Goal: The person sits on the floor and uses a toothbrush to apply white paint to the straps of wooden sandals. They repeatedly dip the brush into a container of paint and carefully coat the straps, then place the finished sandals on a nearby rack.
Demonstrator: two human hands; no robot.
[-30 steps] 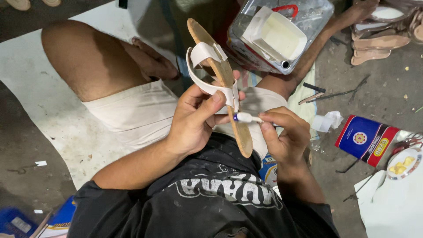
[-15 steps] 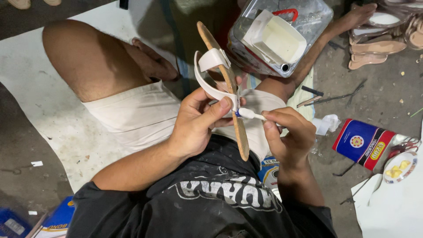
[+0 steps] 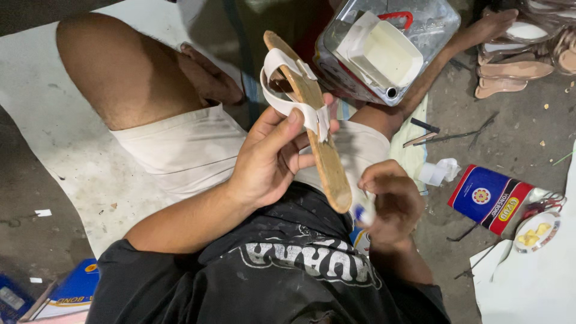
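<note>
My left hand (image 3: 273,159) grips a sandal (image 3: 318,144) by its middle, tan sole facing me and tilted from upper left to lower right. White straps (image 3: 282,90) loop over the upper part of the sole, and my thumb presses one strap end against it. My right hand (image 3: 393,201) is lower, beside the sandal's heel end, closed around a small white-and-blue pen-like tool (image 3: 363,213). I sit on the ground in a black shirt and pale shorts.
A clear plastic container (image 3: 384,51) with a white tray and red handle stands ahead. More sandal soles (image 3: 516,69) lie at the upper right. A blue and red packet (image 3: 489,198), a small dish (image 3: 537,231), thin tools (image 3: 438,138) and white sheets lie around me.
My right hand has pulled the small tool down and away from the strap to the heel end. The left hand keeps the sandal, now raised slightly.
</note>
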